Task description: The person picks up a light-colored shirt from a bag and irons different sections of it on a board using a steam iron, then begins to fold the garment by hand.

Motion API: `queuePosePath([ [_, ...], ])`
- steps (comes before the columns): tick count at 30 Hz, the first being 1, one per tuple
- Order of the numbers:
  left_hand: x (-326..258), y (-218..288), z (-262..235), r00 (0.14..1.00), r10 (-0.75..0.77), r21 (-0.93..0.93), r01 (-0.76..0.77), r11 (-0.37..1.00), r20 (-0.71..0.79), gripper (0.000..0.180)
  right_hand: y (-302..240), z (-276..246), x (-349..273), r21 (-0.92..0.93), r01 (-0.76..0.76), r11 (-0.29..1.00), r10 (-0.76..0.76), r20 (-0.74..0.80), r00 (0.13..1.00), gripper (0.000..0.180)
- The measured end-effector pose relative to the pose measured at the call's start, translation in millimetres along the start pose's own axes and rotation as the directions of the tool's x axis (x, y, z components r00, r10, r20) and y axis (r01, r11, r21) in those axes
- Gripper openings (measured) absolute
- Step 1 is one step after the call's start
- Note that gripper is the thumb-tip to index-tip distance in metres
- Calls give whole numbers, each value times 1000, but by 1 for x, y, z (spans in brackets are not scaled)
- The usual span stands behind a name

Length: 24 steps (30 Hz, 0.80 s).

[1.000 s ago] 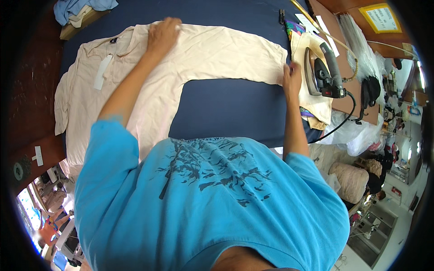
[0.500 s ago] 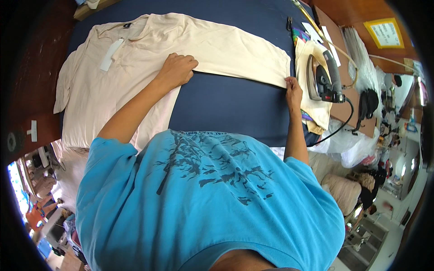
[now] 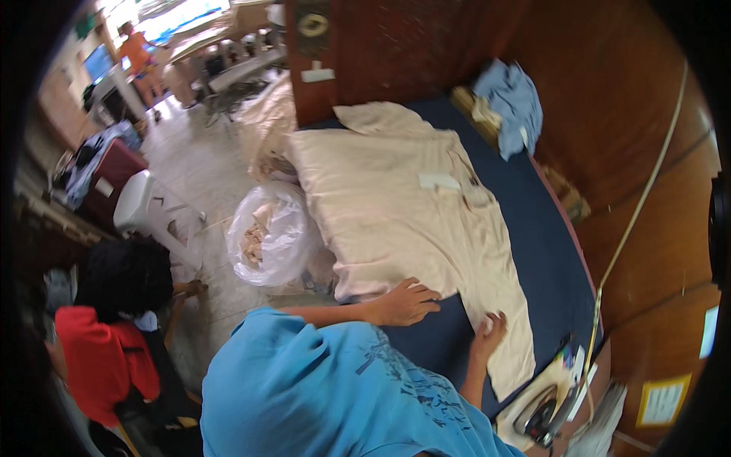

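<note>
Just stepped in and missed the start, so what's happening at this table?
A person in a blue T-shirt leans over a dark blue padded table with a cream shirt spread flat on it. The left hand presses on the shirt's lower edge, and the right hand rests on its sleeve. An iron sits unused at the table's end. Another person in red crouches nearby.

One cream shirt [image 3: 396, 206], one iron [image 3: 542, 415], one plastic bag [image 3: 263, 244], two hands.
</note>
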State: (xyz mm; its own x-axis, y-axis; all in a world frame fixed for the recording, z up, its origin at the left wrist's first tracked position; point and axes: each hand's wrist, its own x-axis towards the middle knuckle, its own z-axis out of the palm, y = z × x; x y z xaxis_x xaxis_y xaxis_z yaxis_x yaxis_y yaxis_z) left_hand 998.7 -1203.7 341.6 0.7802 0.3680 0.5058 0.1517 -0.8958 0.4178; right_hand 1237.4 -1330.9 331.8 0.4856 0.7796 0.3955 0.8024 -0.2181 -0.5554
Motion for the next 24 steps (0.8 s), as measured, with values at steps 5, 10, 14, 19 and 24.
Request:
queuePosePath([
  [5,-56,-1,-32,959,-253,99,266,959,-128,24,-125,103,68,225,296,928,-361,356,862,24],
  [10,-84,-10,-61,934,-257,-8,264,965,-247,20,-225,171,76,195,443,875,-478,486,731,28],
  [14,-115,-34,-94,927,-304,-28,305,952,-221,23,-270,222,84,181,438,880,-467,496,732,32],
  [19,-168,-99,-134,903,-382,-74,374,924,-197,25,-307,281,92,14,490,871,-447,433,783,38],
  [24,-205,-155,-166,880,-407,-120,389,913,-245,19,-337,342,93,-261,547,795,-360,523,772,56],
])
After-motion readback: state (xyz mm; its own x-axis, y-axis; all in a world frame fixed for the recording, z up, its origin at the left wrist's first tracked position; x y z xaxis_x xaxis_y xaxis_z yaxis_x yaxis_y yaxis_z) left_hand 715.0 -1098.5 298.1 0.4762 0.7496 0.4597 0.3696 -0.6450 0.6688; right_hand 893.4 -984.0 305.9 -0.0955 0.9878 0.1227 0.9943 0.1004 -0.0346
